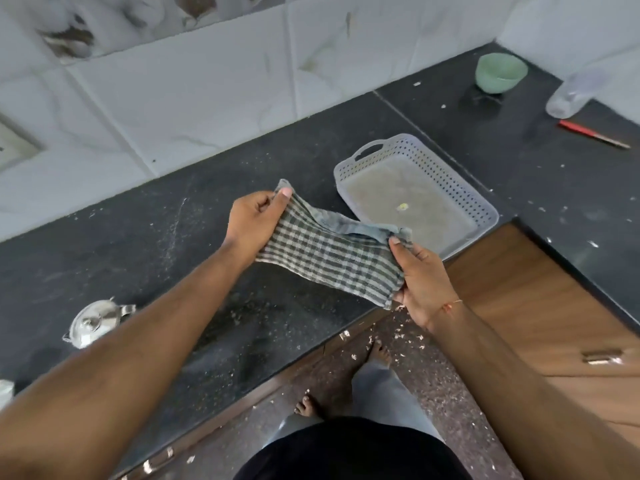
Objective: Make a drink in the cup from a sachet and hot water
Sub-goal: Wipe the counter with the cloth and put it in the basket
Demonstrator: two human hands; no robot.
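Observation:
A checked grey-and-white cloth (329, 252) is stretched between both hands above the front edge of the black counter (145, 258). My left hand (254, 220) pinches its far left corner. My right hand (420, 278) grips its right end. A pale green cup (500, 72) stands far off at the back right corner of the counter, apart from both hands. A small steel lidded pot (97, 322) sits on the counter at the left, beside my left forearm. No sachet is visible.
A grey perforated plastic tray (367, 161) lies just behind the cloth. A clear plastic bottle (575, 93) and a red pen-like tool (592, 133) lie at the far right. Crumbs and shavings litter the counter and floor. A wooden cabinet (540, 306) is at the right.

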